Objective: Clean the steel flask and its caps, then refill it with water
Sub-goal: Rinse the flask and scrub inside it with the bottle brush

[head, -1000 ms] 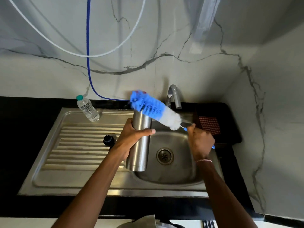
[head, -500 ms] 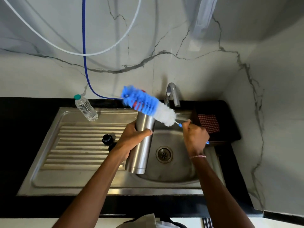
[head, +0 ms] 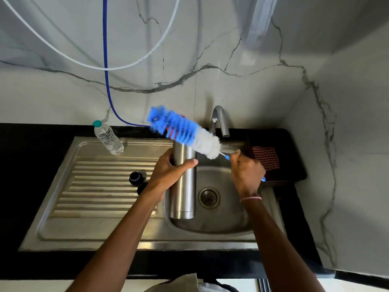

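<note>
Far left, upright at the back of the sink's drainboard point(head: 94, 186): a capped plastic water bottle point(head: 108, 137), well apart from the work. Further right on the ribs, a black cap point(head: 135, 178), taken off and parked there, leaving the flask mouth free for scrubbing. Just beside it, a second dark piece point(head: 141, 188), mostly hidden behind the wrist; possibly the other cap, too little showing to be sure.

Left hand point(head: 170, 171) wrapped round the upper body of the steel flask point(head: 183, 192), thumb across the front, keeping it upright at the left edge of the basin, a sensible spot for catching drips.

Flask mouth covered from view by the bottle brush point(head: 183, 131), slanted across the top, tip pointing left, not yet inside. Right hand point(head: 246, 171) fisted tight round the blue handle, close to the bristles, presumably for steering the head in.

Behind, the tap point(head: 219, 121); no running water visible. Far right, a checked cloth point(head: 265, 158).
</note>
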Tool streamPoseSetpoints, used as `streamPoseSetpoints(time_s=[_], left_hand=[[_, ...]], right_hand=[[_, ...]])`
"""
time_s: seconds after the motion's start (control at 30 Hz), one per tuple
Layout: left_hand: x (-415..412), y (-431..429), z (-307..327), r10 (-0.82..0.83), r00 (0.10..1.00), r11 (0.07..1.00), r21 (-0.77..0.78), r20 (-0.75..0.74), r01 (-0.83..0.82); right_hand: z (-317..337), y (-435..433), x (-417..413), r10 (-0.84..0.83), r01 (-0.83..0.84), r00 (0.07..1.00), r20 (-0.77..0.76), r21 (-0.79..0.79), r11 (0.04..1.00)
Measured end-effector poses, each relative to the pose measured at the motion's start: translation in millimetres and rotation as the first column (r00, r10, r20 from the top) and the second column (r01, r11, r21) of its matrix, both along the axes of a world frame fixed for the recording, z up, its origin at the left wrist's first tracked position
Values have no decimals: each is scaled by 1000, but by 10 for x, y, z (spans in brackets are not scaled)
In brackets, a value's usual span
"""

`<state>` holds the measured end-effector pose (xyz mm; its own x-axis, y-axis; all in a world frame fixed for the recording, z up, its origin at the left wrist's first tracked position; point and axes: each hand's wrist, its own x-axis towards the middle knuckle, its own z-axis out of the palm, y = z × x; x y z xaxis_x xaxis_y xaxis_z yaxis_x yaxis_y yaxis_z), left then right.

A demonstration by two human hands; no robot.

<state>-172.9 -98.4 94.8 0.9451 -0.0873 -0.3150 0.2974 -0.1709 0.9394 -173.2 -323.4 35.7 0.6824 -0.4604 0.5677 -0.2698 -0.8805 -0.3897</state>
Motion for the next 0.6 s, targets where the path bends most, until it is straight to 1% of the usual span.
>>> streamPoseSetpoints(time_s=[0.1, 0.2, 0.27, 0.33, 0.47, 0.53, 0.6], left_hand=[[26, -23, 10, -3, 1000, 1000, -5, 27, 3], [51, 73, -7, 79, 997, 992, -92, -14, -80], [47, 132, 4, 128, 991, 987, -92, -39, -131], [40, 142, -5, 81, 997, 996, -45, -20, -82], [49, 43, -45, -43, 999, 999, -8, 15, 43], [71, 37, -43, -54, 997, 999, 9, 51, 53], [87, 96, -42, -18, 998, 1000, -5, 55, 18]], right_hand=[[69, 84, 82, 51, -51, 999, 17, 33, 998], [-124, -120, -29, -6, 9, 999, -41, 65, 998], [-264, -253, -131, -20, 28, 996, -82, 99, 995], [-276, -256, -141, -20, 29, 997, -75, 120, 992], [7, 99, 71, 30, -31, 999, 25, 62, 998], [98, 183, 128, 68, -71, 996, 50, 42, 997], [43, 90, 96, 71, -72, 997, 33, 18, 997]])
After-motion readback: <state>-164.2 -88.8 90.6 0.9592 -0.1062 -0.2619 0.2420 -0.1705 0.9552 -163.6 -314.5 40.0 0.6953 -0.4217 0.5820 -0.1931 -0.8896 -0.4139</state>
